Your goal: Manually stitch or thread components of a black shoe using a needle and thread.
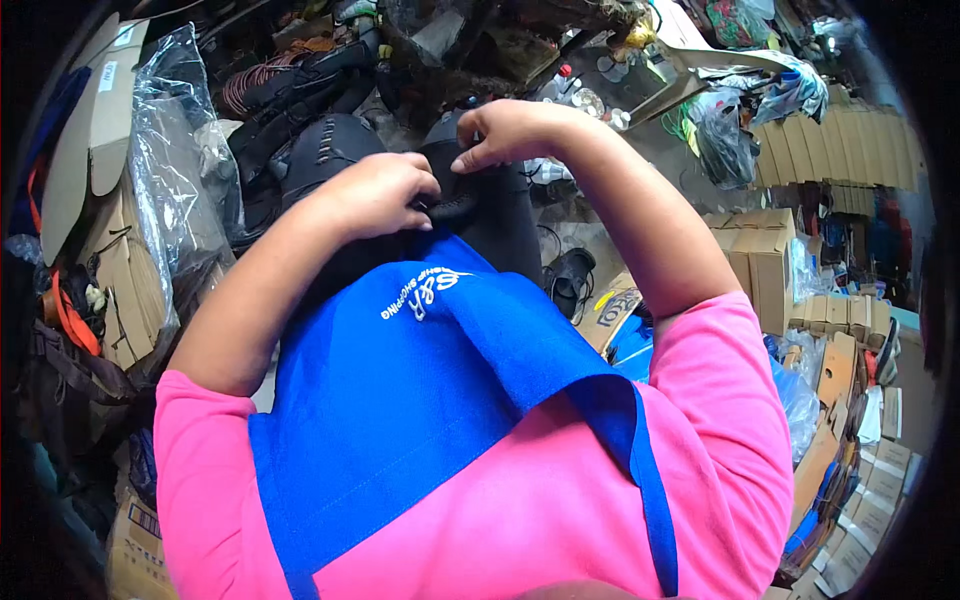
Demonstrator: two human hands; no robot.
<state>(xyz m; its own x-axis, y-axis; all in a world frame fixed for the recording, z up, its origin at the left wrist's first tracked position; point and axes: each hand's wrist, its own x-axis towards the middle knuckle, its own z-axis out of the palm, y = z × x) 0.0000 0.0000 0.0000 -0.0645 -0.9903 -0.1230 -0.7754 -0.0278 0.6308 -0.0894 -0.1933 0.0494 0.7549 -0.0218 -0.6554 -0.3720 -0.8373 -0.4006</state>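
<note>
A dark, rounded black piece (455, 205) lies over my lap, between my hands; its kind is hard to make out against the black clothing. My left hand (392, 190) is curled at its left side, thumb and fingertips drawn close together. Above it and to the right, my right hand (497, 135) bends down from the wrist, fingers curled and thumb pointing inward in a pinch. Whatever thread or small part the fingertips hold is too small to see. A blue apron (400, 350) covers my front over a pink shirt, and its upper edge reaches just below the hands.
Clear plastic sheeting (180, 150) and upright cardboard (90, 130) stand at the left. Several black shoes (290, 95) are piled beyond my knees. On the right are cardboard boxes (765, 265), stacked flat cartons (835, 150) and a dark plastic bag (725, 140).
</note>
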